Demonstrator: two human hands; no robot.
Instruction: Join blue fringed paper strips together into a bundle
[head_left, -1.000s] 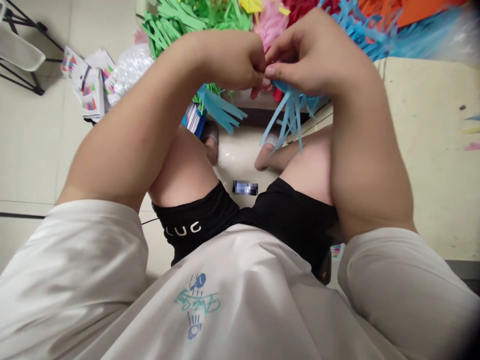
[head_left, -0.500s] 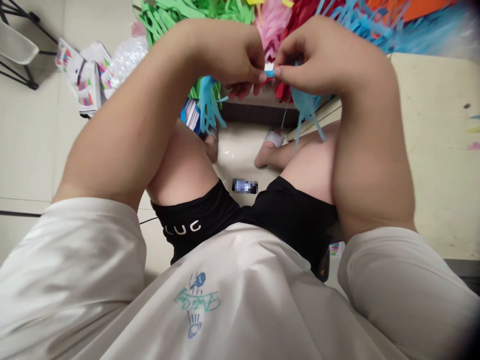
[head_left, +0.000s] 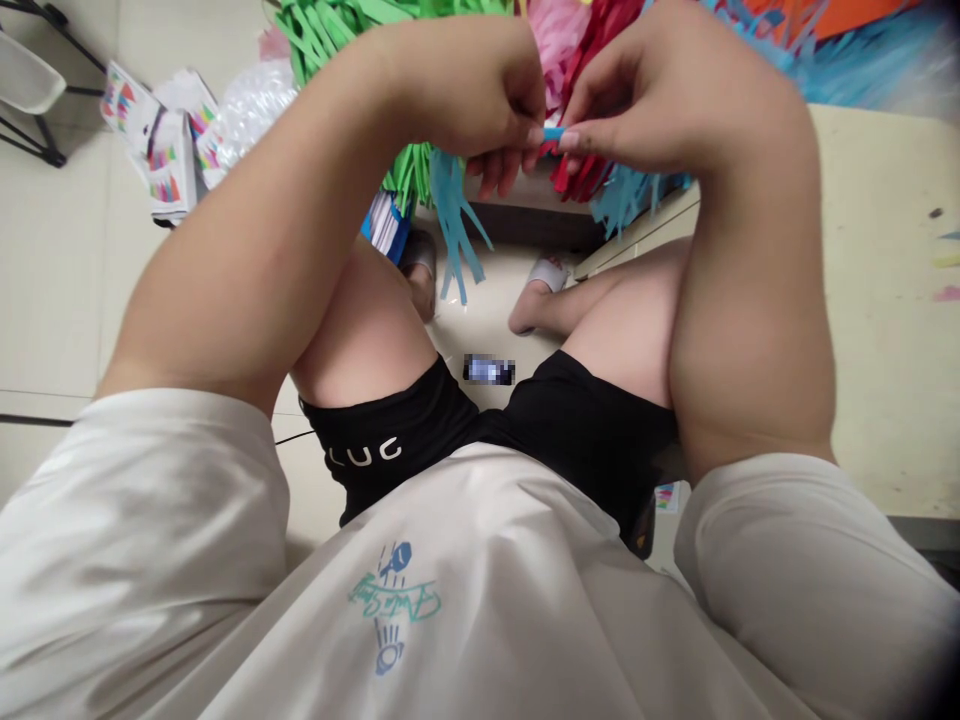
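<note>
Both hands pinch one blue paper strip (head_left: 553, 133): left hand (head_left: 469, 90) and right hand (head_left: 660, 95) at opposite ends, axis horizontal, fringe (head_left: 454, 215) hanging below left, off the table's (head_left: 885, 300) front-left corner.

Both hands up top center, left hand (head_left: 472, 95) and right hand (head_left: 645, 100) pinching fingertip to fingertip, forearms angled inward.

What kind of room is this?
Probably a craft or classroom space. Heaps of fringed coloured paper lie on a paint-marked table, paper packs sit on the tiled floor, and both hands pinch a blue paper strip.
</note>
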